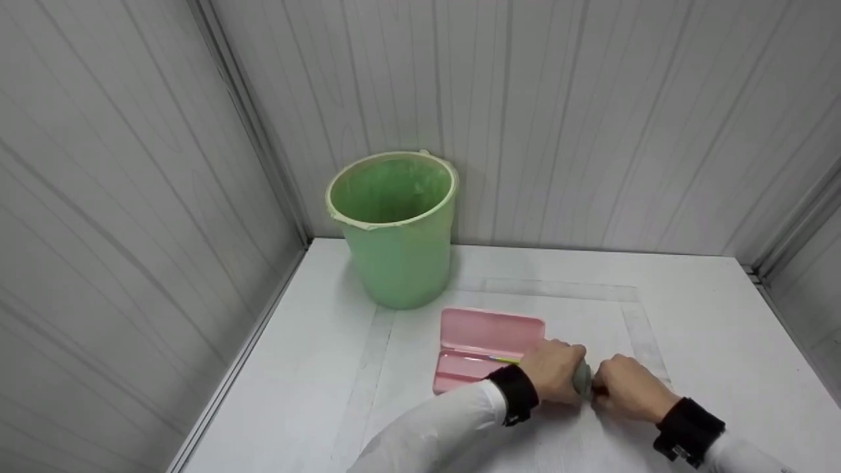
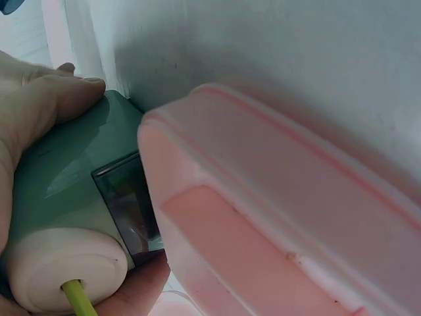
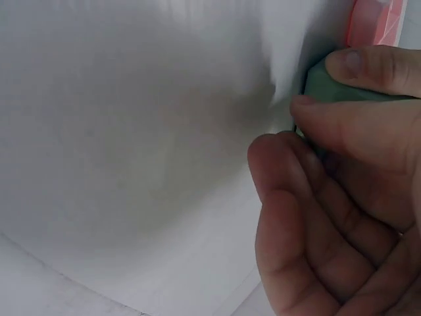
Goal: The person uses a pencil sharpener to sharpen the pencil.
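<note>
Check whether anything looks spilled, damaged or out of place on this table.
Only something minor: the left wrist view shows small specks on the pink case, odd against its otherwise plain surface; I can't tell what they are. The green bucket stands upright.

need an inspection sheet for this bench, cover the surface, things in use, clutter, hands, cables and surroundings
Surface: white table, with pale strips of tape stuck on it.
Things in use: green sharpener with a yellow-green pencil in its front hole; pink case lying open beside it.
Clutter: green bucket, upright toward the back, beyond the case.
Hands: left hand grips the sharpener; right hand has curled fingers at its other end, any grip there hidden.
Cables: nothing seen.
Surroundings: grey panelled walls behind and at both sides; black straps on both wrists, white sleeves.
</note>
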{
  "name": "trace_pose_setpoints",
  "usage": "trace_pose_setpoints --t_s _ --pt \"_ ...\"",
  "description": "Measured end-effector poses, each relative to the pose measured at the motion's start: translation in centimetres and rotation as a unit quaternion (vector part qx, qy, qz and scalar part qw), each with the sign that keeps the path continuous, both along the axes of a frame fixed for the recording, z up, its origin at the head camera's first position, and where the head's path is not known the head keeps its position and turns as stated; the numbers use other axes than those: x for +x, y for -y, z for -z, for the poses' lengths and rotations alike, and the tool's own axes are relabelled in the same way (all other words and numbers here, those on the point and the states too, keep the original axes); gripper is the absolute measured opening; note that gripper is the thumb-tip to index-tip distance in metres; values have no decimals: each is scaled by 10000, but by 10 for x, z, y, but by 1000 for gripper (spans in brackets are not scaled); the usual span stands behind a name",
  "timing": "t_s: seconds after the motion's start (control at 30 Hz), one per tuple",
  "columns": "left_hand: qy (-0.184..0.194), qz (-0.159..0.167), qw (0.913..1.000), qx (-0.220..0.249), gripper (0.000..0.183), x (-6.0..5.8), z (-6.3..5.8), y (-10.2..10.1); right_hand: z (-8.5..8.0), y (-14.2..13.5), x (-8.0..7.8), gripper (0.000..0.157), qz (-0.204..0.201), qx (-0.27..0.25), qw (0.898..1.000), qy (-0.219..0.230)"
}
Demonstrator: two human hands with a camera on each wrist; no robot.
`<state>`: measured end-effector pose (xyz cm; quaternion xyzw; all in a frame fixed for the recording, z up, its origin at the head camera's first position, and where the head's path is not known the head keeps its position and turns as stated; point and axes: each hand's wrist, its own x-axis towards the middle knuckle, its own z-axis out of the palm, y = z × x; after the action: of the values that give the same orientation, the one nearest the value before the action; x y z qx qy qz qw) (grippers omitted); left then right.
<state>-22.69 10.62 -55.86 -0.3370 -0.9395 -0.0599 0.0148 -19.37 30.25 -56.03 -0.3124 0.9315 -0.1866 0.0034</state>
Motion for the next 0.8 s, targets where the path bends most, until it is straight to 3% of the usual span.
trace_pose_setpoints --t_s 0.13,0.37,0.6,0.8 --pt "-69 92 9999 -25 43 -1 1 0 -4 1 6 27 -19 -22 10000 87" --pt "-65 167 9998 14 40 -3 1 0 -18 4 16 40 -217 -14 9996 -196" --pt "80 175 9998 60 40 -3 -1 -1 -41 4 21 36 -200 178 9988 -403" --pt "68 190 9998 12 40 -2 -1 0 -50 5 22 39 -247 169 9974 -660"
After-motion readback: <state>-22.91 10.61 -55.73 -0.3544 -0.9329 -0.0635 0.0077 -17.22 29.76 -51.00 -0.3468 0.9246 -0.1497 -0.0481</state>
